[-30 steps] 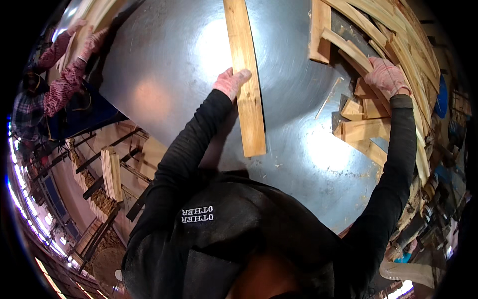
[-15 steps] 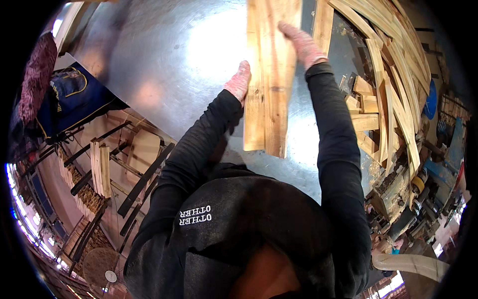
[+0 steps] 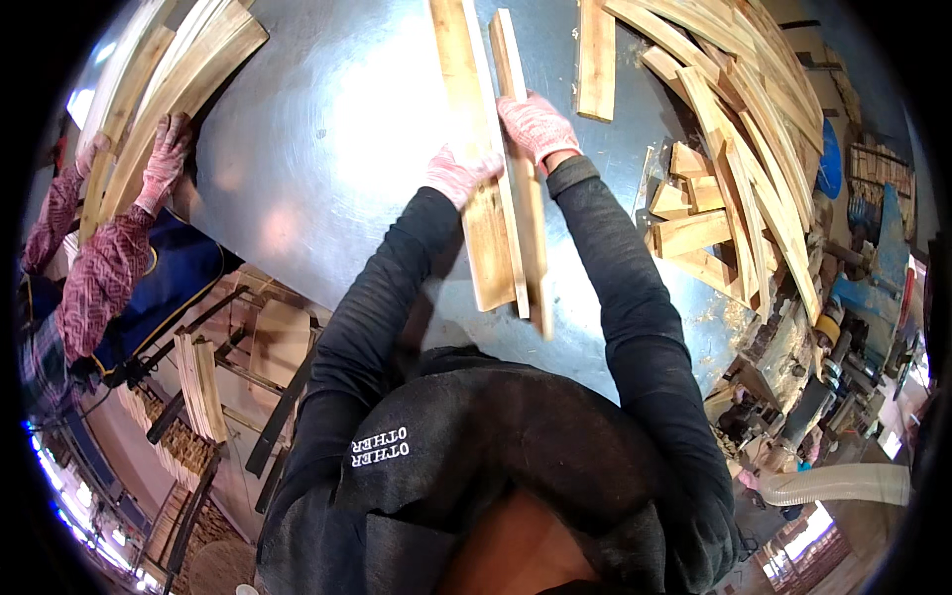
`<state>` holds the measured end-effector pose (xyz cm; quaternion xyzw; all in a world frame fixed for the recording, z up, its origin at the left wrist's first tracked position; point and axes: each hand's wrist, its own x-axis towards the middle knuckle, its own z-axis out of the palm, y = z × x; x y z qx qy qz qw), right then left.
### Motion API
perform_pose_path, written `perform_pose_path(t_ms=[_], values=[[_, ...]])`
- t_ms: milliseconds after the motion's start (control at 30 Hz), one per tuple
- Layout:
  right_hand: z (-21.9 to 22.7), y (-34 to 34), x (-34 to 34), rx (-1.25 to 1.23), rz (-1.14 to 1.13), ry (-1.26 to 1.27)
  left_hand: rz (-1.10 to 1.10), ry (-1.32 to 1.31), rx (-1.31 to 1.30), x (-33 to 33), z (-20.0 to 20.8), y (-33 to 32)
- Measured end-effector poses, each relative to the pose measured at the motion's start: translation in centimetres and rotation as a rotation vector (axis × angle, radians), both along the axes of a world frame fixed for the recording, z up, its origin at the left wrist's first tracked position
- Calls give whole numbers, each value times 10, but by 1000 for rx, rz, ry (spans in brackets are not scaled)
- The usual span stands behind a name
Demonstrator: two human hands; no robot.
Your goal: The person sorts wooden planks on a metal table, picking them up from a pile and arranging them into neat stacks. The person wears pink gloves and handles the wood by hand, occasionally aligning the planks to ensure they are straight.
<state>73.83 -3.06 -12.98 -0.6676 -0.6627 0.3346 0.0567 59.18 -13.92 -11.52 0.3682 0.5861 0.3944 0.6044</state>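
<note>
Both of my hands wear pink-and-white knit gloves. My left hand [image 3: 462, 175] is closed on a long wooden board [image 3: 493, 243], its fingers reaching over the edge that faces the other board. Close on its right, a second, narrower-looking wooden board [image 3: 534, 233] stands tilted on its edge. My right hand [image 3: 536, 126] grips this one from its outer side, the fingertips hidden behind the wood. A narrow gap separates the two boards. Both lie lengthwise away from me over a shiny metal table [image 3: 327, 188].
At the far left a co-worker's gloved hands [image 3: 165, 164] hold several long boards [image 3: 188, 89]. One short board [image 3: 596, 64] lies beyond my right hand. Offcuts [image 3: 691, 233] and long curved strips [image 3: 739, 129] are heaped along the right side. Machinery [image 3: 828, 377] stands at the lower right.
The two boards, side by side before, are now apart and tipped toward their edges. My right hand has come down and left onto the right board. The co-worker's hands and boards have come into view.
</note>
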Motion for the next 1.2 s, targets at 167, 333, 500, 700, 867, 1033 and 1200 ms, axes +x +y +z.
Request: perform_pose_path(t_ms=[167, 333, 500, 700, 867, 1033, 1200], values=[[13, -7, 8, 138, 342, -35, 39, 750, -28, -31, 3, 6], [65, 0, -28, 58, -119, -48, -377, 1043, -41, -8, 65, -12], [58, 14, -23, -36, -263, 93, -88, 952, 55, -10, 17, -22], [27, -21, -7, -52, -380, 824, -52, 614, 119, -42, 7, -21], [11, -33, -23, -917, -536, 1817, -198, 923, 105, -36, 39, -15], [50, 2, -3, -8, -480, 408, -104, 665, 33, -45, 18, -9], [40, -1, -19, 122, 112, 333, -187, 1202, 200, 1, 26, -31]])
